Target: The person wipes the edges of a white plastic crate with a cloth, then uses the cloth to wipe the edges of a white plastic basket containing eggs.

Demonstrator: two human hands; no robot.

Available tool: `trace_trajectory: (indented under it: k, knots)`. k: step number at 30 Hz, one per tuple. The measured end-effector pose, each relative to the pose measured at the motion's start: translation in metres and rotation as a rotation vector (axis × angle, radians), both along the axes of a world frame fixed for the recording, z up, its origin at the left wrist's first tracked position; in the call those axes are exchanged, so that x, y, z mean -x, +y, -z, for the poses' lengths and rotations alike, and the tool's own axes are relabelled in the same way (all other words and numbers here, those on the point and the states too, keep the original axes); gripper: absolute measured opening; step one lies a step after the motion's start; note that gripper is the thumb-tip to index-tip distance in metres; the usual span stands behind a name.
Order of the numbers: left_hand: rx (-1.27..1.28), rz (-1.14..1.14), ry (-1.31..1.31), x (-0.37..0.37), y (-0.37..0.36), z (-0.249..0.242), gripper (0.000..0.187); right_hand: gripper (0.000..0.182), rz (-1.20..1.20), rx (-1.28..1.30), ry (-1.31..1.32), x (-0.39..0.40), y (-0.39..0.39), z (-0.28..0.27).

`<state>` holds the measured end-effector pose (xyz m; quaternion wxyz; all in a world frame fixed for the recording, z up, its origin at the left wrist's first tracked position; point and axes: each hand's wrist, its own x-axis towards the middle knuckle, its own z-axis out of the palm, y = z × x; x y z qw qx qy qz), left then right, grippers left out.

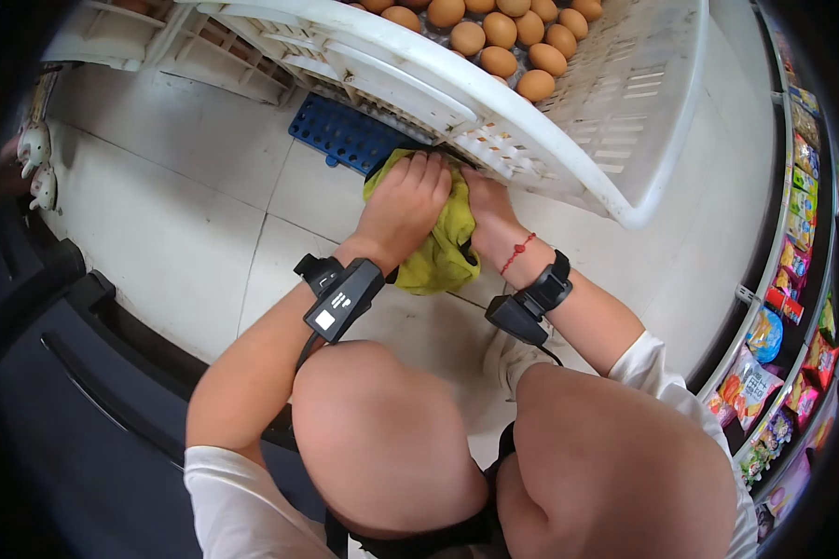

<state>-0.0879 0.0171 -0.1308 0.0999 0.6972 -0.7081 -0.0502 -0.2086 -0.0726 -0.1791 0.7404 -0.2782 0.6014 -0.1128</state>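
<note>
**Both hands press a yellow-green cloth against the edge of a white egg crate**

The person crouches, knees at 6 o'clock, arms reaching forward. The left hand [408, 200] is closed over the top of a yellow-green cloth [443, 256], fingers curled and bunching it. The right hand [487, 200] grips the same cloth from the 3 o'clock side, its fingertips tucked under the lower rim of the white plastic crate [625, 121], so they cannot be seen fully. The cloth looks soft and crumpled, hanging in loose folds toward 6 o'clock; held in both hands, it appears to be pushed firmly against the crate's slotted wall.

The crate is rigid, lattice-sided and tilted, with brown eggs [499, 42] lying in it at 12 o'clock. Beneath it, at 11 o'clock from the hands, lies a blue perforated tray [340, 130]. Each wrist wears a black strapped device [340, 298]; the right one also has a red string bracelet [517, 253]. The floor [177, 233] is pale, smooth tile. Shelves of bright snack packets [792, 279] curve along 3 o'clock.
</note>
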Motion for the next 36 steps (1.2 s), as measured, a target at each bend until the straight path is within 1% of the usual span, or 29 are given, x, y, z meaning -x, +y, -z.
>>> trace_trajectory:
  k: [2, 3, 4, 5, 6, 7, 8, 9, 11, 14, 16, 18, 20, 21, 24, 26, 28, 31, 33, 34, 36]
  knots:
    - [-0.038, 0.111, -0.111, -0.001, -0.001, -0.005, 0.038, 0.035, -0.008, 0.0, -0.006, 0.003, 0.0, 0.002]
    - [-0.039, 0.107, -0.108, -0.003, -0.004, -0.008, 0.038, 0.034, -0.018, 0.0, -0.016, 0.004, -0.001, 0.004]
    - [-0.07, 0.192, -0.004, -0.006, -0.009, -0.015, 0.038, 0.034, -0.024, -0.002, -0.016, 0.005, -0.001, 0.005]
    - [-0.102, 0.277, 0.099, -0.008, -0.012, -0.019, 0.037, 0.034, 0.002, -0.039, -0.07, 0.006, -0.002, 0.005]
    - [-0.106, 0.273, 0.096, -0.01, -0.012, -0.015, 0.037, 0.033, 0.03, -0.076, -0.126, 0.005, -0.001, 0.003]
    - [-0.083, 0.267, 0.148, -0.013, -0.01, -0.012, 0.037, 0.033, 0.024, -0.081, -0.131, 0.005, -0.001, 0.001]
    - [-0.058, 0.259, 0.198, -0.016, -0.009, -0.009, 0.036, 0.033, -0.004, -0.032, -0.102, 0.004, 0.0, -0.002]
    - [-0.06, 0.249, 0.19, -0.019, -0.009, -0.007, 0.036, 0.032, -0.034, 0.017, -0.074, 0.004, 0.001, -0.003]
    - [0.016, 0.27, 0.139, -0.024, -0.005, -0.001, 0.035, 0.032, -0.041, 0.014, -0.112, 0.005, 0.002, -0.002]
    - [0.023, 0.214, 0.149, -0.021, -0.006, -0.004, 0.034, 0.033, -0.055, -0.001, -0.14, 0.004, 0.0, -0.008]
    - [0.035, 0.191, 0.154, -0.021, -0.003, 0.004, 0.034, 0.033, -0.076, -0.019, -0.126, -0.001, -0.001, -0.023]
    - [0.047, 0.157, 0.163, -0.02, -0.001, 0.01, 0.034, 0.034, -0.053, -0.117, -0.063, -0.008, 0.0, -0.036]
    - [0.117, 0.1, 0.272, -0.017, 0.001, 0.013, 0.034, 0.035, -0.078, -0.109, -0.074, -0.006, 0.002, -0.028]
    - [0.114, 0.079, 0.276, -0.016, 0.003, 0.015, 0.034, 0.036, -0.083, -0.092, -0.099, -0.007, 0.002, -0.027]
    - [0.104, 0.034, 0.477, -0.015, 0.002, 0.015, 0.034, 0.036, -0.078, -0.122, -0.078, -0.008, 0.002, -0.028]
    - [0.12, -0.012, 0.473, -0.013, 0.001, 0.015, 0.034, 0.036, -0.094, -0.13, -0.073, -0.01, -0.002, -0.027]
    - [0.146, -0.067, 0.461, -0.004, 0.005, 0.009, 0.034, 0.038, -0.097, -0.143, -0.141, -0.006, 0.0, -0.028]
    - [0.084, -0.074, 0.47, -0.003, 0.008, 0.01, 0.038, 0.04, -0.151, -0.131, -0.113, -0.01, 0.001, -0.032]
    - [0.071, -0.049, 0.416, -0.002, 0.01, 0.005, 0.045, 0.04, -0.143, -0.118, -0.161, -0.01, 0.003, -0.016]
    - [0.06, -0.061, 0.411, 0.001, 0.011, 0.001, 0.045, 0.039, -0.117, -0.086, -0.202, -0.009, 0.004, -0.012]
    - [0.028, -0.086, 0.243, 0.015, 0.018, -0.017, 0.051, 0.037, -0.139, 0.002, -0.17, -0.002, 0.007, -0.02]
